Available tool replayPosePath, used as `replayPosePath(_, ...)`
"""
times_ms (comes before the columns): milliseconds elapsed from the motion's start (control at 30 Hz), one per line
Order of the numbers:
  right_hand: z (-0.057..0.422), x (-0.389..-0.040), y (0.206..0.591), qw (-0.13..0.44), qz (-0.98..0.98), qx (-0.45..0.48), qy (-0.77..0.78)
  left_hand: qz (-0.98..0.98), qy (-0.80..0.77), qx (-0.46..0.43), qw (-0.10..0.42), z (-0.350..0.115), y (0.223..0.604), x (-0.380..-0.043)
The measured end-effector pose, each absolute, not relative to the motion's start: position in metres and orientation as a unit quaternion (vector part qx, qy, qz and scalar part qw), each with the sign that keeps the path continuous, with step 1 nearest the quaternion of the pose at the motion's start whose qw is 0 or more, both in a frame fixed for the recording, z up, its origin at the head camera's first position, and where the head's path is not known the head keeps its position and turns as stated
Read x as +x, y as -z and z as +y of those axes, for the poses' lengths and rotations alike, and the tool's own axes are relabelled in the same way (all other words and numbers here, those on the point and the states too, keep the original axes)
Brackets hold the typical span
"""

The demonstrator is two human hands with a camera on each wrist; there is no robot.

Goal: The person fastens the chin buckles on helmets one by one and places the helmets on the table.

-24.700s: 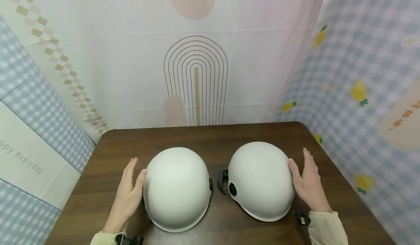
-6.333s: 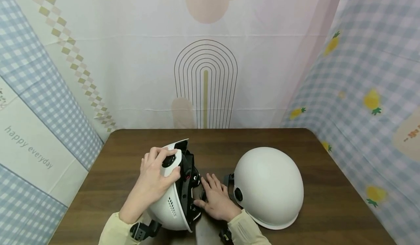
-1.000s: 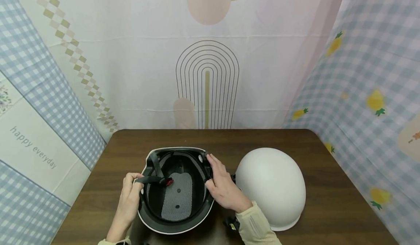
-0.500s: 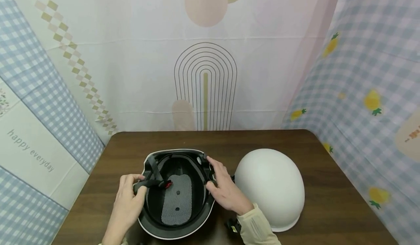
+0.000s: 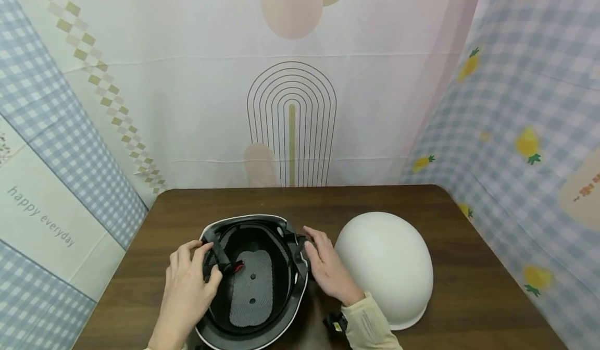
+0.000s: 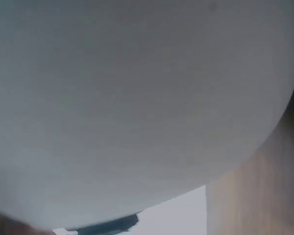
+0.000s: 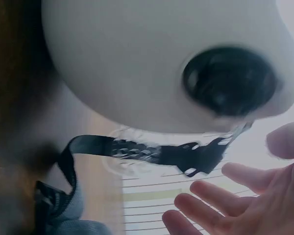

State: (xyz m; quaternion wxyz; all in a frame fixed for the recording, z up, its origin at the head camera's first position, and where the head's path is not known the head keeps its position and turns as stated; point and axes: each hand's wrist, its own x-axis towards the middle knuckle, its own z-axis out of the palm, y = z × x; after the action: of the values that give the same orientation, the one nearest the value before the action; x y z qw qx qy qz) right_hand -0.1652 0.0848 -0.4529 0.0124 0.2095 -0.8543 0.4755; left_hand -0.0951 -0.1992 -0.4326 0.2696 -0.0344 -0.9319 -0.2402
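A white cloth printed with pale shapes and thin arches (image 5: 290,74) hangs behind the work, beside a blue-and-white checked cloth with yellow fruit (image 5: 487,100). In front stands a dark brown wood-grain table (image 5: 370,199) with rounded far corners, carrying two helmets.

The glossy white helmet with a black lining (image 5: 269,334) lies crown-down on the table's near part, left of centre, probably so that its inside and straps can be reached. The plain white domed helmet (image 5: 384,266) stands crown-up to its right, which seems to leave it aside from the handling.

The person's left hand (image 5: 187,287) is at the overturned helmet's left edge, thumb and fingers bent, a small gap between their tips. Whether they pinch anything cannot be told. The right hand (image 5: 330,269) is at the opposite edge, fingers loosely spread and holding nothing, perhaps ready to steady the shell; contact is unclear.

A grey mesh pad (image 5: 252,287) lines the hollow. A black webbing strap (image 5: 219,248) crosses inside beside the left fingertips; another black strap (image 7: 132,149) hangs outside, near the right hand. A black round cap (image 7: 230,81) sits on the shell, and a small red piece (image 5: 239,266) shows at the inner strap's end.
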Motion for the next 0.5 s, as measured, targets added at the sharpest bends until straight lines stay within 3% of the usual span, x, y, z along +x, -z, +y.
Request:
replayPosePath(167, 0.086, -0.167, 0.461, -0.031, -0.870, 0.194, -0.453, -0.920, 0.178, -0.106, 0.332, -0.199, 0.438, -0.099)
replayPosePath(500, 0.083, -0.167, 0.475, -0.099, -0.872, 0.199, -0.437, -0.935, 0.119, -0.111, 0.314, -0.197, 0.441, -0.098)
